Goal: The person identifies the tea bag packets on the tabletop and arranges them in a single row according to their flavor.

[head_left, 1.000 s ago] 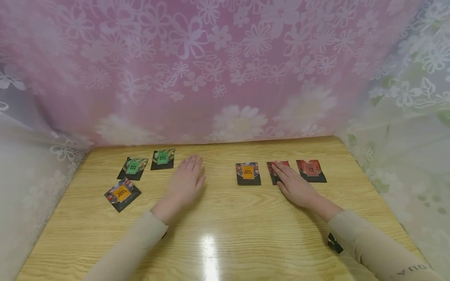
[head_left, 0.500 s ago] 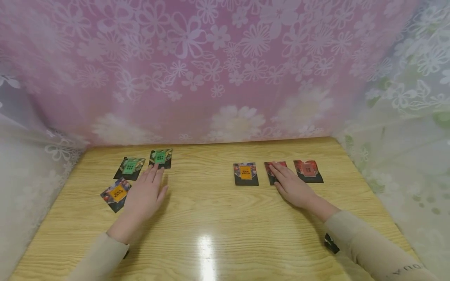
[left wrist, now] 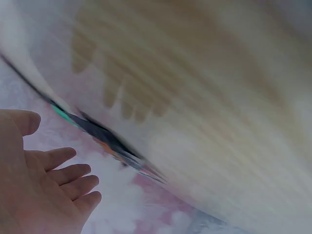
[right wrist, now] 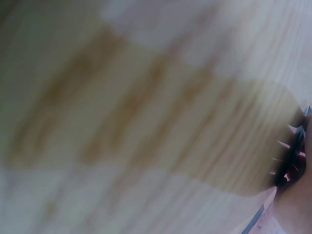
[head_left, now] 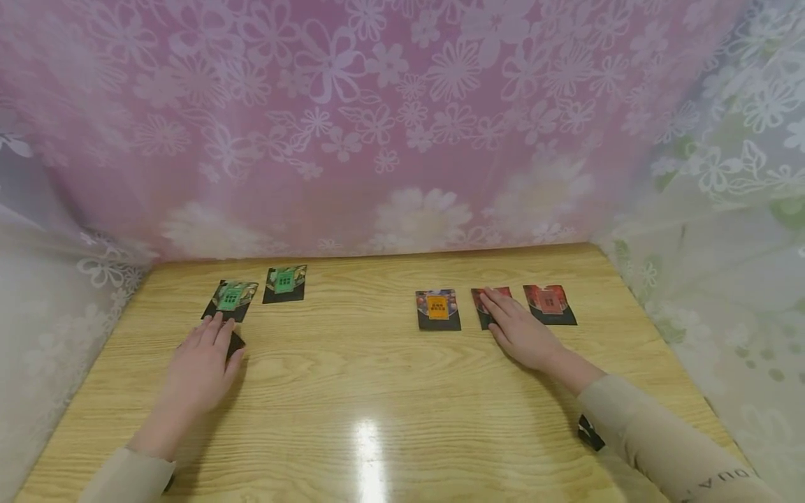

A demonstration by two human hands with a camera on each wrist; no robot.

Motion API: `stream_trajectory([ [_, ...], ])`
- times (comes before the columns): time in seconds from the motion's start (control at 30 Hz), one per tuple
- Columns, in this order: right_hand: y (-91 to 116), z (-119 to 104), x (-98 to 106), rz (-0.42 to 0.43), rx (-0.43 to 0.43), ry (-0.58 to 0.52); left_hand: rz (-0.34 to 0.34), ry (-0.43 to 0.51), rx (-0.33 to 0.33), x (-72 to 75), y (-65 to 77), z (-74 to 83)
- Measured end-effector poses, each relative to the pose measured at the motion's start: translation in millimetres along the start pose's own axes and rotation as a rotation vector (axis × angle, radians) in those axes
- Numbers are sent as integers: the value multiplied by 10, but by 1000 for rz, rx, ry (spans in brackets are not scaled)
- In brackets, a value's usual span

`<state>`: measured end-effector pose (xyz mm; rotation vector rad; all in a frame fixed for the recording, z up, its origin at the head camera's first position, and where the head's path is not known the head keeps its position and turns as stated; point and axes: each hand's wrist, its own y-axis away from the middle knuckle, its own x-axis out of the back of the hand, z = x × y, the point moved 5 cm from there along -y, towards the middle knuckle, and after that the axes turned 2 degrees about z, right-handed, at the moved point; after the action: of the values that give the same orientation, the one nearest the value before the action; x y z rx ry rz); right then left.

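Note:
My left hand (head_left: 198, 370) is held over the orange-labelled packet (head_left: 235, 344), hiding all but a dark corner. In the left wrist view the fingers (left wrist: 73, 174) are extended and apart from the tabletop, with packets edge-on beyond them. Just past the fingertips lies a green-labelled packet (head_left: 229, 297); a second green-labelled packet (head_left: 285, 283) is to its right. My right hand (head_left: 525, 339) rests flat on a red packet (head_left: 481, 316), covering much of it. Beside that are another orange-labelled packet (head_left: 438, 309) and a red-labelled packet (head_left: 550, 305).
The packets lie on a wood-grain table (head_left: 327, 391). A pink flowered curtain (head_left: 352, 195) hangs along the back edge, with pale curtains (head_left: 711, 279) at both sides. A small black object (head_left: 590, 433) shows below the right sleeve.
My left hand has moved left, from beside the upper green-labelled packet to over the left orange-labelled packet. The right hand stays on the red packet.

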<state>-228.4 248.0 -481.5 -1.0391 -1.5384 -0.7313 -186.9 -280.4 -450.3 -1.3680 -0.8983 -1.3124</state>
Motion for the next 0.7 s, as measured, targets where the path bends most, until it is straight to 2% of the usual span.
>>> stream_trajectory([
  [0.13, -11, -4, 11, 11, 8, 5, -11, -3, 10, -30, 53, -139],
  [0.33, -13, -25, 34, 25, 14, -7, -74, -46, 33, -67, 77, -291],
  [0.53, -7, -25, 30, 36, 20, -7, -132, -84, 27, -90, 84, -311],
  [0.7, 5, -13, 12, 11, 9, -6, -161, -86, 20, -113, 96, -276],
])
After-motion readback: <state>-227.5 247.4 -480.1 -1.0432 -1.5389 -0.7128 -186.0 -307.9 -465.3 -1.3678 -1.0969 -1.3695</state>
